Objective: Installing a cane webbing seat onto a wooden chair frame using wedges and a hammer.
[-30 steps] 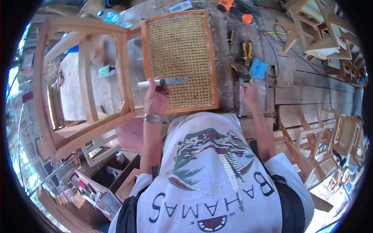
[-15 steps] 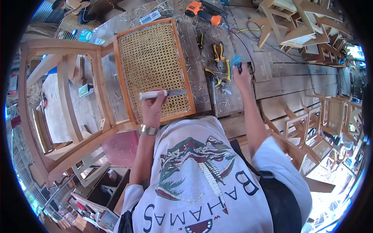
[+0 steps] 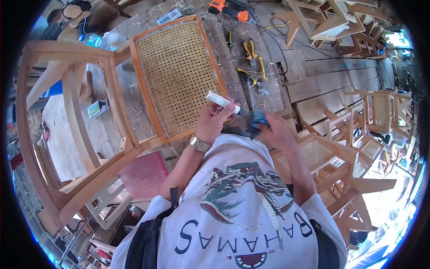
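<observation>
My left hand grips the white handle of a knife in front of my chest. The blade points right and is blurred and partly covered. My right hand is closed on a crumpled blue cloth, held against or right beside the blade; I cannot tell if it wraps round it. Just beyond my left hand lies a woven cane panel in an orange-brown wooden frame, part of a chair lying on the workbench.
Yellow-and-black pliers and other hand tools lie right of the panel. An orange power tool and a hose are farther back. Cane scraps litter the bench. Wooden chair frames stand at the right. A red seat is below left.
My right hand has brought the blue cloth from beside the pliers back toward my body, to the knife. My left hand has moved right with the knife, tilting the blade toward the cloth.
</observation>
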{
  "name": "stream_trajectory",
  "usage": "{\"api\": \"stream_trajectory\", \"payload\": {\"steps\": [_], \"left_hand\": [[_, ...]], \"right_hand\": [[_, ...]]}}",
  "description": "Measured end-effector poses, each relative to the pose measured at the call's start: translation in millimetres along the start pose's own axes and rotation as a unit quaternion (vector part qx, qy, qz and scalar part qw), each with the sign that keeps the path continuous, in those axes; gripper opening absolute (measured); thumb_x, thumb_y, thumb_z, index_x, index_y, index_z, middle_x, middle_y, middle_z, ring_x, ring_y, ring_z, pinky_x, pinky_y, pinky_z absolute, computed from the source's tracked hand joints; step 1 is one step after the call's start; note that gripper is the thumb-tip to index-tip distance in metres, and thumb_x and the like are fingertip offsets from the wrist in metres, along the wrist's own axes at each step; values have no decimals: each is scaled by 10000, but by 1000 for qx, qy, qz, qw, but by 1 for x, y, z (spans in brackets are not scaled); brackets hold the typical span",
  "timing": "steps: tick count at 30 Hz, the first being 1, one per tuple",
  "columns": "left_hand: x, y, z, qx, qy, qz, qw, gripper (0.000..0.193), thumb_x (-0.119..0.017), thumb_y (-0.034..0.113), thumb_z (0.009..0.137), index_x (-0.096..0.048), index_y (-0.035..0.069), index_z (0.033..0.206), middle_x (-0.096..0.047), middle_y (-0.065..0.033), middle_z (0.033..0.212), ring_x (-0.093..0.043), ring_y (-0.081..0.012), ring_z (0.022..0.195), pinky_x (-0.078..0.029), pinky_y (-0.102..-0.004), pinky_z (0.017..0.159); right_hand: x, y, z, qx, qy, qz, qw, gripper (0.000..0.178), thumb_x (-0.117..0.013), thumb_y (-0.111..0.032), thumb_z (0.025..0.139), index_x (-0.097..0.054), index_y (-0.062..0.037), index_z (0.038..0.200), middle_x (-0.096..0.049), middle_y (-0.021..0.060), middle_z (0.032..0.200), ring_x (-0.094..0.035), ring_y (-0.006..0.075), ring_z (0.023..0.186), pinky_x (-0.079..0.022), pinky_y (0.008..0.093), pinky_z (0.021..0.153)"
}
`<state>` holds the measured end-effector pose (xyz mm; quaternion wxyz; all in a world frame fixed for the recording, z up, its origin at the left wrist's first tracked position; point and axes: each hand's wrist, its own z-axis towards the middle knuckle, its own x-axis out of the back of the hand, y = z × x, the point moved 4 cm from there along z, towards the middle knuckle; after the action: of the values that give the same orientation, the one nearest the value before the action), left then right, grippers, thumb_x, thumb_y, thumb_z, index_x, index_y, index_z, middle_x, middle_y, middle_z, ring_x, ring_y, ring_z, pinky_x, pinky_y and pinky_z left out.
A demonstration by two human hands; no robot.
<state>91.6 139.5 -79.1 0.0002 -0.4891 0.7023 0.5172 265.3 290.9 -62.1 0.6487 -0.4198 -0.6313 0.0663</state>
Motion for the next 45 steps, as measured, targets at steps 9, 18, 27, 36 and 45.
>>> {"api": "stream_trajectory", "payload": {"steps": [9, 18, 27, 36, 45], "left_hand": [[94, 73, -55, -207, 146, 141, 957, 233, -665, 149, 961, -576, 40, 1147, -661, -23, 942, -599, -89, 834, -495, -246, 749], [-3, 24, 66, -139, 168, 370, 903, 347, -696, 293, 914, -596, 14, 1095, -678, -58, 788, -629, -131, 653, -492, -286, 591], [-57, -34, 313, 38, 192, 675, 711, 431, -669, 363, 903, -538, 11, 1115, -693, -255, 1021, -668, -432, 991, -534, -521, 852], [-30, 8, 365, 42, 254, 727, 637, 529, -670, 368, 905, -532, 0, 1258, -489, -213, 1319, -616, -438, 1123, -534, -502, 915], [-29, -14, 383, -66, 307, 781, 540, 249, -499, 210, 966, -679, 57, 1044, -577, -133, 1094, -613, -308, 1085, -516, -411, 870]], "right_hand": [[20, 100, 14, -123, 120, -38, 984, 369, -637, -356, 927, -615, -73, 1163, -680, 201, 941, -678, 394, 863, -529, 481, 739], [-53, 159, 122, -56, 11, -76, 995, 335, -563, -401, 970, -593, -78, 1053, -651, 239, 903, -639, 463, 941, -504, 553, 751], [5, 211, 84, -173, -45, 105, 978, 312, -555, -322, 985, -558, -68, 1166, -685, 222, 876, -673, 433, 816, -527, 519, 692], [-38, 172, 64, 31, -176, 48, 983, 252, -612, -300, 936, -610, -59, 1009, -682, 162, 933, -661, 387, 849, -536, 487, 747], [-97, 139, 89, -44, -165, -73, 983, 338, -652, -267, 891, -482, -31, 1062, -666, 238, 900, -672, 425, 873, -541, 508, 749]]}}
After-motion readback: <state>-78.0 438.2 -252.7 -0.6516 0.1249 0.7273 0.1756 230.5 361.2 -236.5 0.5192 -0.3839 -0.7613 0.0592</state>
